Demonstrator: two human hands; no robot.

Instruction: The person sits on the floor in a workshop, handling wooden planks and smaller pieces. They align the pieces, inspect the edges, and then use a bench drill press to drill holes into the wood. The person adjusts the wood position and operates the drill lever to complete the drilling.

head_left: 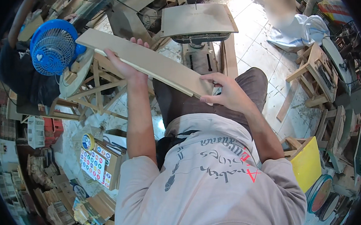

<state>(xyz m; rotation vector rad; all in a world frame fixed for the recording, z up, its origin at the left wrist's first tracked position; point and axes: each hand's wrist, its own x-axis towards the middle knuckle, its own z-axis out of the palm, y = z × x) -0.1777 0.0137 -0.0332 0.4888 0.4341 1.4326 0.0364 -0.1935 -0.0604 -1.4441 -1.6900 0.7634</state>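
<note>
A long pale wooden board (143,58) lies slanted across my two hands above my lap, its far end up to the left. A second thin layer shows along its near edge, perhaps another board under it. My left hand (128,66) supports the board from below, with the thumb along the near edge and fingertips past the far one. At the lower right end, my right hand (226,90) grips the corner between thumb and fingers. Beyond the board stands a drill press, its table topped by a flat wooden panel (197,20).
A blue fan (54,47) stands close to the board's far left end. Wooden frames (318,71) and a yellow box (305,164) are on my right. At lower left, a sheet of round stickers (93,163) rests on a stack. Tiled floor (267,94) surrounds my legs.
</note>
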